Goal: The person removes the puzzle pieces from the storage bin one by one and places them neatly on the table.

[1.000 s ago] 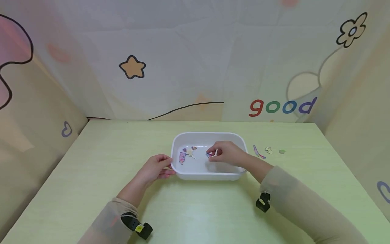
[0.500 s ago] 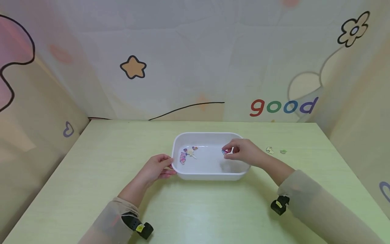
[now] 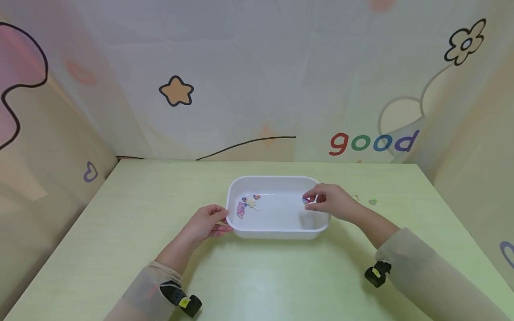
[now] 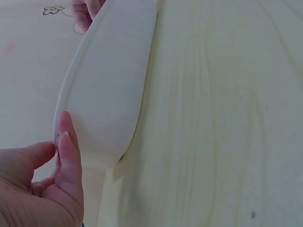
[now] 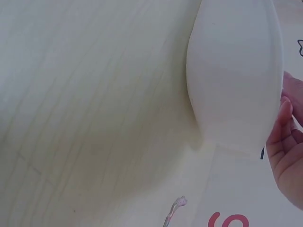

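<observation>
A white plastic tub (image 3: 269, 234) stands on the table. My left hand (image 3: 206, 221) grips its left rim, with the thumb and fingers on either side of the edge in the left wrist view. Over the tub's right end, my right hand (image 3: 331, 203) pinches a small colourful sticker-like cutout (image 3: 305, 201); its picture is too small to make out. Inside, toward the left, lie a pink-purple cutout (image 3: 240, 210), a pale yellow one (image 3: 250, 202) and a tiny purple-brown one (image 3: 257, 196). The right wrist view shows the tub's outer wall hiding the held piece.
Right of the tub on the table (image 3: 257, 276) lie a green cutout (image 3: 373, 202) and a whitish one (image 3: 355, 197), partly behind my right hand. A long pink-purple cutout (image 5: 175, 209) shows in the right wrist view. A printed cloth backdrop (image 3: 249, 89) rises behind the table.
My right hand has moved right across the tub with the pinched cutout, now covering the long purple cutout in the head view. My left hand keeps its place on the rim.
</observation>
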`<state>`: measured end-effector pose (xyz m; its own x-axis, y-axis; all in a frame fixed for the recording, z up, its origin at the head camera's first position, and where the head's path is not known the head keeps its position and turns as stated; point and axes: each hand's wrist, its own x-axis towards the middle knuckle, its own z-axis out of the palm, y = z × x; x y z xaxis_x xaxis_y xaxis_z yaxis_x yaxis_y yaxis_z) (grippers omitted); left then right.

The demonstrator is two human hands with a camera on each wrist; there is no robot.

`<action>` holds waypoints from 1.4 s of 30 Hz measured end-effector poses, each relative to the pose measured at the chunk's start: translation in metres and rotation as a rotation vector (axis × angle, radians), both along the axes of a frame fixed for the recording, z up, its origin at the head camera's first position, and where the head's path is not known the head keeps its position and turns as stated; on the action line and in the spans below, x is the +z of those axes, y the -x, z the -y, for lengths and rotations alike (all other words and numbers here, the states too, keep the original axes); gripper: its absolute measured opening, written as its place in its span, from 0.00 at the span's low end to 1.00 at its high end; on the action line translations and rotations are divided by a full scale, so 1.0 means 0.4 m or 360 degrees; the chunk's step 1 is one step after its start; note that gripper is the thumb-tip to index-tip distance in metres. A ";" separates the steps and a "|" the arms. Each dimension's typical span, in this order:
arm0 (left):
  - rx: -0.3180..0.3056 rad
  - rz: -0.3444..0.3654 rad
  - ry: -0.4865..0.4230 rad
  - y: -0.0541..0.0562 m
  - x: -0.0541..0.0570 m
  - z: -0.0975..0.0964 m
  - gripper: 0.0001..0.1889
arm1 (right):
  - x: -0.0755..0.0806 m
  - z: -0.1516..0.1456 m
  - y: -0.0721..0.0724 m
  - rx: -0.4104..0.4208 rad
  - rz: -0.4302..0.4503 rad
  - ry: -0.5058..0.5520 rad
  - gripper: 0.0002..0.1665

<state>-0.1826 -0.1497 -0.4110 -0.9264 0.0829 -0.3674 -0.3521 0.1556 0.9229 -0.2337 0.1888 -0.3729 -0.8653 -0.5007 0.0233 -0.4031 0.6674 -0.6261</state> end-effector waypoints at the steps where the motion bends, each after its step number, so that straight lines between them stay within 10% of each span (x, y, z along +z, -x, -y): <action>1: -0.0003 -0.0001 0.0000 -0.001 0.000 0.000 0.13 | -0.001 -0.003 -0.001 -0.0003 -0.0009 -0.0003 0.18; 42: 0.0000 -0.0006 0.0008 0.001 -0.005 0.002 0.13 | -0.028 -0.233 0.019 -0.0367 -0.0079 -0.0165 0.21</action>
